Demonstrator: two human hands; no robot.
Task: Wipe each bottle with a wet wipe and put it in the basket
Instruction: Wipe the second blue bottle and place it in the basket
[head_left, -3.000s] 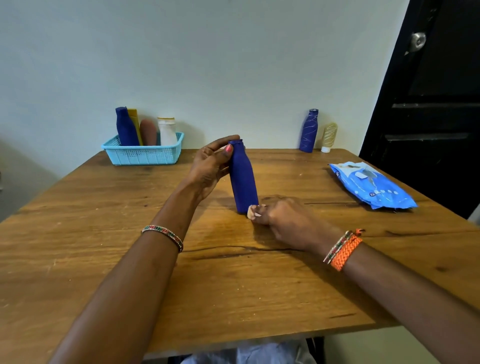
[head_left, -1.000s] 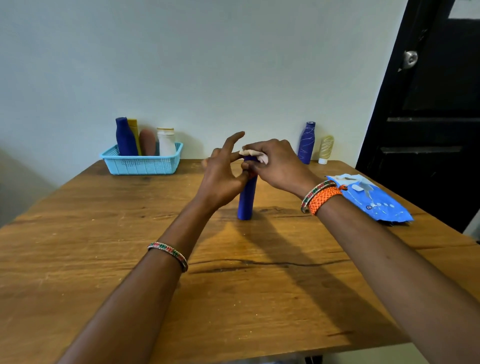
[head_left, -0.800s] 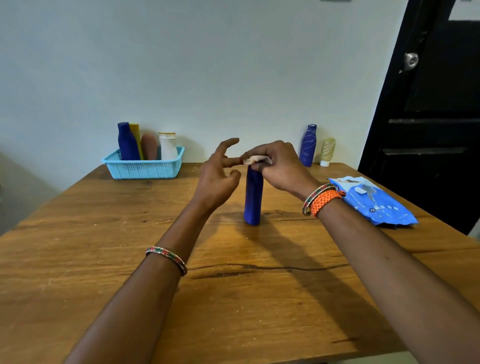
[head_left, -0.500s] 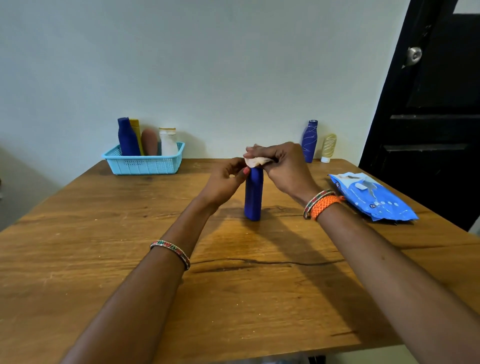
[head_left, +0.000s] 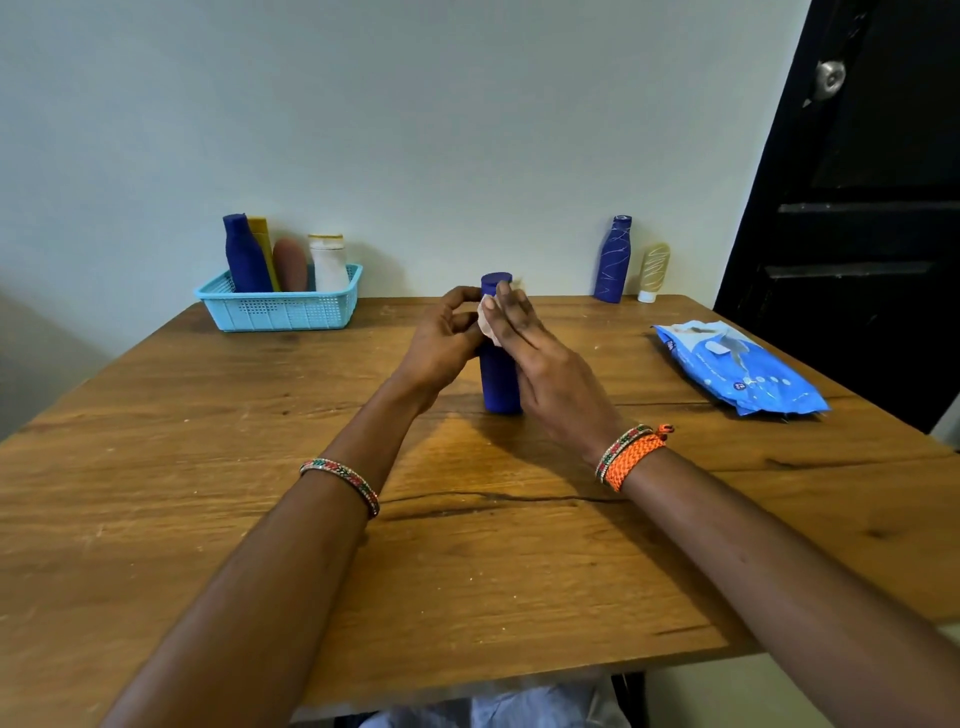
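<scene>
Bottle: a dark blue bottle (head_left: 500, 374) stands upright near the middle of the wooden table (head_left: 208, 519), between the person's two hands.
Wipe: a pale wet wipe (head_left: 488, 325) is pressed flat against the bottle's upper side.
Right hand: the right hand (head_left: 545, 374) lies along the bottle with fingers (head_left: 511, 312) straight and close together, pressing the wipe to it.
Left hand: the left hand (head_left: 441, 348) meets the bottle's left side, fingers curled round it, forefinger near the cap.
Basket: a light blue basket (head_left: 283, 309) sits at the far left by the wall, holding four bottles upright.
Others: a patterned blue bottle (head_left: 613, 260) and a cream tube (head_left: 653, 271) stand side by side at the far right.
Pack: a blue wet-wipe pack (head_left: 737, 369) lies flat near the right edge.
</scene>
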